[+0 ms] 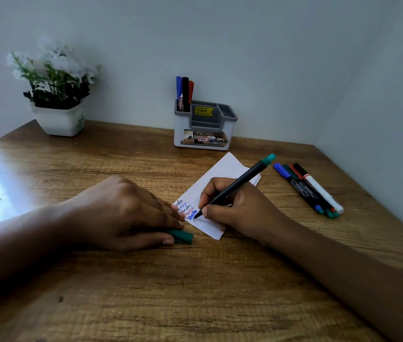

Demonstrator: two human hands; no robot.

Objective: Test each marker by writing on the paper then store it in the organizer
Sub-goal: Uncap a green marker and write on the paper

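My right hand point(235, 208) grips a black marker with a green end point(242, 180), its tip touching the white paper point(222, 174) just below several handwritten lines. My left hand point(126, 213) rests on the paper's left edge and holds the marker's green cap point(183, 236) against the table. Several capped markers point(306, 188) lie side by side on the table to the right of the paper. The grey-and-white organizer point(202, 129) stands against the back wall. Three markers point(184, 92), blue, black and red, stand upright in its left compartment.
A white pot of white flowers point(57, 95) sits at the back left corner of the wooden table point(195, 292). Walls close off the back and the right side. Bright glare covers the table's left edge.
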